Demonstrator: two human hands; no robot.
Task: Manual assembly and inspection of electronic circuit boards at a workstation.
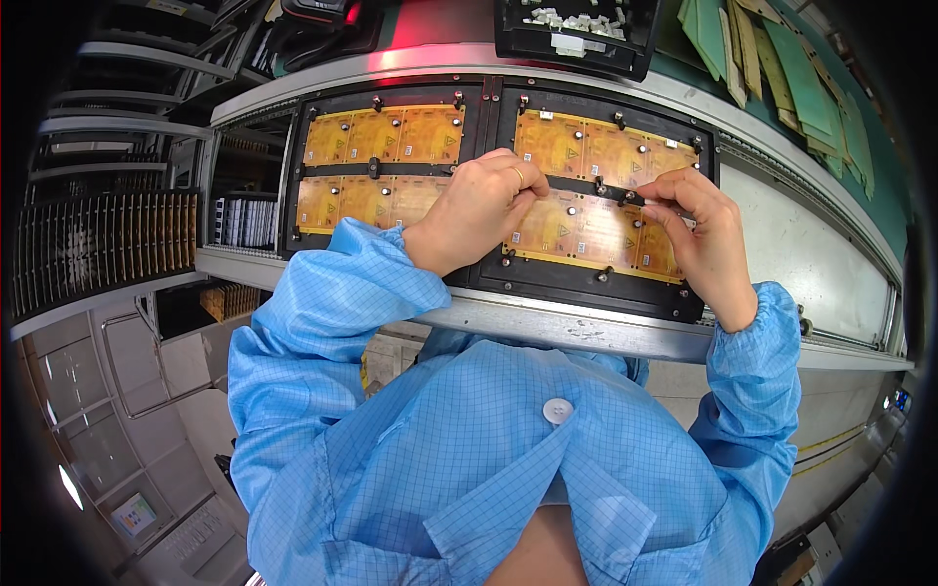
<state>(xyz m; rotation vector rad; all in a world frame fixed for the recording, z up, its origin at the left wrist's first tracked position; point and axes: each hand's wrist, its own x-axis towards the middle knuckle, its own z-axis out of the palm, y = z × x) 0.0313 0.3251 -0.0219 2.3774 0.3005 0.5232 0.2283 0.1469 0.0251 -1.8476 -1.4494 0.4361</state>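
Observation:
Two black frame fixtures [503, 277] lie side by side, holding orange circuit board panels [552, 146] under small knobs and clamps. My right hand [708, 230] reaches over the right fixture, thumb and forefinger pinched on a small black clamp [630, 198] on the bar between the upper and lower panels. My left hand [479, 210] is closed above the inner edges of the two fixtures. Its fingers curl toward the lower right panel [576, 227], and whatever they hold is hidden.
A metal rail [576, 327] runs along the near edge. At the back stands a black bin [576, 59] of small white parts. Green and tan board strips [772, 68] pile up at the far right. A black slotted rack [103, 244] stands at the left.

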